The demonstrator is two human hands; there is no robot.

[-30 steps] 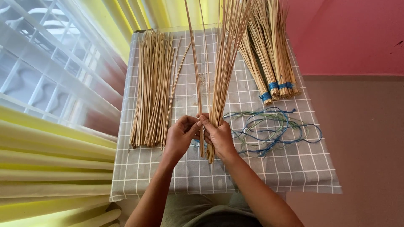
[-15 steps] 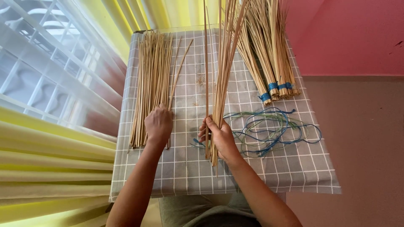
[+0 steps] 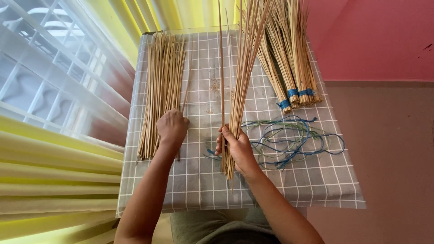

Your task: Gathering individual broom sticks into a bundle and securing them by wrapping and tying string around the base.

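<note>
My right hand grips a bunch of thin tan sticks near its lower end, holding it upright and fanned out above the table. My left hand rests on the near end of a loose pile of the same sticks lying flat on the left side of the checked grey cloth. Its fingers are curled around one stick at the pile's right edge. To the right of my right hand lies a tangle of blue and green strings.
Tied bundles of sticks with blue bindings lie at the table's back right. A white window grille and yellow curtain run along the left. A pink wall and brown floor are on the right.
My left hand has left the held bunch and moved left onto the loose pile. My right hand keeps the bunch upright in the same place.
</note>
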